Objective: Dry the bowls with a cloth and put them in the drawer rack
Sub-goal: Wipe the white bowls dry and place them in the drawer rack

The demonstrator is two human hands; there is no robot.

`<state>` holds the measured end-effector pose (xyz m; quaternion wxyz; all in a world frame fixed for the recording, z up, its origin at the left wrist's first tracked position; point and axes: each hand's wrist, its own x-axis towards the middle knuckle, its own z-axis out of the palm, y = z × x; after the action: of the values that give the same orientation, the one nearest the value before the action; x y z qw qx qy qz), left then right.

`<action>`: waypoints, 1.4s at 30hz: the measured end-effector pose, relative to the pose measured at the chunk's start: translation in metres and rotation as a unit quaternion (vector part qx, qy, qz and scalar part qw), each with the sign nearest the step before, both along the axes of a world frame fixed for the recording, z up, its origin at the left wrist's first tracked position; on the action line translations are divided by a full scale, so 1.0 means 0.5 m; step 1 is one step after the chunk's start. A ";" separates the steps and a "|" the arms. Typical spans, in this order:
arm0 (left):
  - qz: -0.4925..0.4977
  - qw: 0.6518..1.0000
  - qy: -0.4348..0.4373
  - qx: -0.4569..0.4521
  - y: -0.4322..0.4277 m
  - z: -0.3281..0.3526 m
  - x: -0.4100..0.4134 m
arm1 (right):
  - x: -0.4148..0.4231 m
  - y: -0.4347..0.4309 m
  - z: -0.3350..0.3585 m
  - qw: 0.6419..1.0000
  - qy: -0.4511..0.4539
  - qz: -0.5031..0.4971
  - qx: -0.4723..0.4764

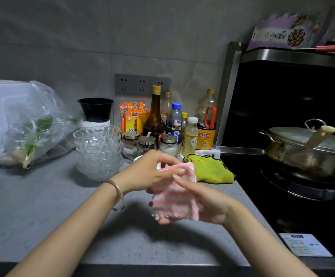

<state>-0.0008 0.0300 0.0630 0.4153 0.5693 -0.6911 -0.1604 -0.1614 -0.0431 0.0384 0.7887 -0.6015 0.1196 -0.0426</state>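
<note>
While both hands meet over the grey counter (42, 206), they hold one pink and white cloth (174, 196) between them. The left hand (148, 172) pinches the upper edge of the cloth with thumb and fingertips. The right hand (206, 204) carries the cloth from below: its fingers are curled under the fabric and the thumb lies on top. So both grips are closed on the cloth, which hangs a little above the counter and does not touch it. A thin bracelet (116, 190) is on the left wrist.

Seen from the hands, the stack of glass bowls (98, 150) stands at ten o'clock, on the counter, near but apart from the left hand. At nine o'clock, further away, lies a plastic bag (28, 124) with green vegetables inside. A black cup (95, 109) stands behind the bowls, at eleven o'clock. At twelve o'clock a group of bottles (154, 116) and three spice jars (146, 141) stand by the wall. A green cloth (210, 168) lies crumpled at one o'clock, just beside the stove (282, 196). At two o'clock a metal pot (306, 148) with a lid sits on the stove.
</note>
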 end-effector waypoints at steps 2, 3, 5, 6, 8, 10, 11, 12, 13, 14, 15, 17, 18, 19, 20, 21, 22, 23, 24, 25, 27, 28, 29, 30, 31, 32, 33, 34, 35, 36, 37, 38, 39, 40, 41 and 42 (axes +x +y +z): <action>0.094 0.995 0.009 -0.042 -0.019 -0.009 0.028 | 0.017 -0.008 -0.011 0.997 0.013 -0.048 0.058; 0.150 0.987 0.008 -0.057 -0.027 -0.018 0.048 | 0.023 -0.016 -0.016 0.993 0.013 -0.083 0.087; 0.241 0.968 -0.054 -0.029 -0.033 -0.048 0.088 | 0.027 -0.035 -0.024 0.982 -0.029 -0.144 0.121; 0.260 0.961 -0.099 0.006 -0.034 -0.065 0.105 | 0.026 -0.043 -0.025 0.975 -0.053 -0.172 0.130; 0.250 0.953 -0.159 0.061 -0.038 -0.089 0.119 | 0.025 -0.059 -0.026 0.960 -0.081 -0.221 0.148; 0.231 0.951 -0.186 0.082 -0.049 -0.110 0.121 | 0.027 -0.070 -0.027 0.950 -0.087 -0.248 0.166; 0.231 0.949 -0.199 0.077 -0.055 -0.117 0.122 | 0.028 -0.076 -0.029 0.948 -0.086 -0.255 0.170; 0.235 0.947 -0.205 0.071 -0.062 -0.124 0.127 | 0.029 -0.079 -0.031 0.947 -0.086 -0.258 0.171; 0.243 0.945 -0.205 0.071 -0.069 -0.129 0.131 | 0.031 -0.081 -0.033 0.947 -0.088 -0.257 0.170; 0.251 0.943 -0.205 0.079 -0.075 -0.134 0.137 | 0.033 -0.084 -0.037 0.947 -0.090 -0.258 0.167; 0.255 0.938 -0.219 0.088 -0.080 -0.135 0.140 | 0.034 -0.089 -0.043 0.948 -0.092 -0.258 0.162; 0.254 0.921 -0.272 0.114 -0.088 -0.135 0.145 | 0.033 -0.093 -0.048 0.949 -0.099 -0.259 0.153; 0.250 0.916 -0.289 0.126 -0.090 -0.133 0.146 | 0.032 -0.095 -0.049 0.948 -0.103 -0.259 0.151; 0.243 0.915 -0.293 0.131 -0.091 -0.129 0.145 | 0.031 -0.099 -0.051 0.948 -0.106 -0.258 0.153; 0.238 0.920 -0.285 0.128 -0.092 -0.126 0.146 | 0.031 -0.100 -0.052 0.949 -0.106 -0.256 0.152; 0.234 0.927 -0.270 0.118 -0.093 -0.123 0.146 | 0.030 -0.098 -0.053 0.949 -0.106 -0.258 0.148; 0.231 0.934 -0.253 0.105 -0.093 -0.121 0.147 | 0.030 -0.097 -0.055 0.950 -0.105 -0.258 0.145; 0.229 0.939 -0.240 0.092 -0.094 -0.120 0.148 | 0.031 -0.098 -0.058 0.950 -0.104 -0.257 0.143; 0.227 0.943 -0.229 0.081 -0.095 -0.121 0.151 | 0.031 -0.097 -0.060 0.951 -0.104 -0.256 0.140; 0.224 0.946 -0.219 0.075 -0.098 -0.122 0.154 | 0.032 -0.096 -0.063 0.951 -0.107 -0.255 0.137; 0.214 0.956 -0.189 0.069 -0.099 -0.123 0.160 | 0.031 -0.098 -0.067 0.952 -0.117 -0.247 0.140; 0.204 0.962 -0.168 0.065 -0.101 -0.124 0.164 | 0.030 -0.101 -0.069 0.952 -0.119 -0.244 0.143; 0.198 0.968 -0.146 0.059 -0.103 -0.123 0.165 | 0.031 -0.103 -0.069 0.950 -0.120 -0.247 0.145; 0.191 0.973 -0.119 0.047 -0.107 -0.124 0.167 | 0.032 -0.102 -0.068 0.948 -0.117 -0.257 0.146; 0.189 0.978 -0.085 0.031 -0.108 -0.120 0.165 | 0.033 -0.105 -0.070 0.946 -0.115 -0.262 0.149; 0.191 0.980 -0.047 0.009 -0.110 -0.116 0.162 | 0.035 -0.105 -0.070 0.945 -0.113 -0.268 0.149; 0.198 0.980 -0.011 -0.011 -0.109 -0.110 0.158 | 0.036 -0.104 -0.070 0.942 -0.113 -0.280 0.146; 0.200 0.979 0.023 -0.035 -0.107 -0.104 0.152 | 0.036 -0.102 -0.068 0.940 -0.112 -0.288 0.143; 0.202 0.976 0.052 -0.054 -0.102 -0.095 0.145 | 0.035 -0.101 -0.066 0.937 -0.115 -0.300 0.138; 0.202 0.974 0.076 -0.070 -0.095 -0.084 0.137 | 0.033 -0.101 -0.063 0.934 -0.123 -0.308 0.132; 0.203 0.970 0.102 -0.084 -0.085 -0.071 0.125 | 0.031 -0.102 -0.059 0.930 -0.131 -0.320 0.124; 0.199 0.965 0.139 -0.096 -0.073 -0.059 0.112 | 0.027 -0.104 -0.053 0.925 -0.141 -0.334 0.111; 0.190 0.959 0.182 -0.107 -0.060 -0.049 0.097 | 0.023 -0.103 -0.045 0.921 -0.152 -0.347 0.094; 0.179 0.951 0.223 -0.116 -0.047 -0.038 0.080 | 0.019 -0.099 -0.036 0.919 -0.168 -0.349 0.072; 0.170 0.943 0.260 -0.122 -0.033 -0.031 0.063 | 0.017 -0.092 -0.024 0.919 -0.189 -0.344 0.043; 0.163 0.934 0.292 -0.124 -0.022 -0.029 0.046 | 0.015 -0.085 -0.015 0.918 -0.207 -0.339 0.014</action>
<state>0.0222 0.0189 0.0482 0.6866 0.5464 -0.4513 -0.1625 -0.1539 -0.0857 0.0309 0.7425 -0.4913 0.1514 -0.4293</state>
